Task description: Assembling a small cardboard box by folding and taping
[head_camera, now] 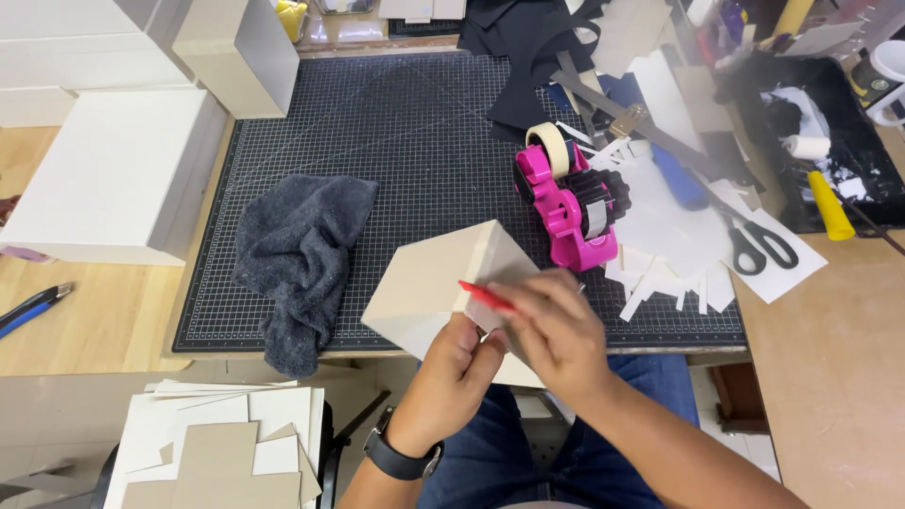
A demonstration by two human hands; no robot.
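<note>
Two hands work low in the frame's centre on a beige cardboard box (452, 283), tilted on one corner over the near edge of the black cutting mat (415, 141). Head view: left hand (457, 372), fingers closed on the box's lower edge, steadies it; right hand (556, 330) pinches a red tool (485, 295) flat against a face, apparently for pressing. Right of the box, within reach, stands a pink tape dispenser (570, 207); left lies a grey cloth (297, 254); scissors (759, 245) rest on the surface's paper scraps.
</note>
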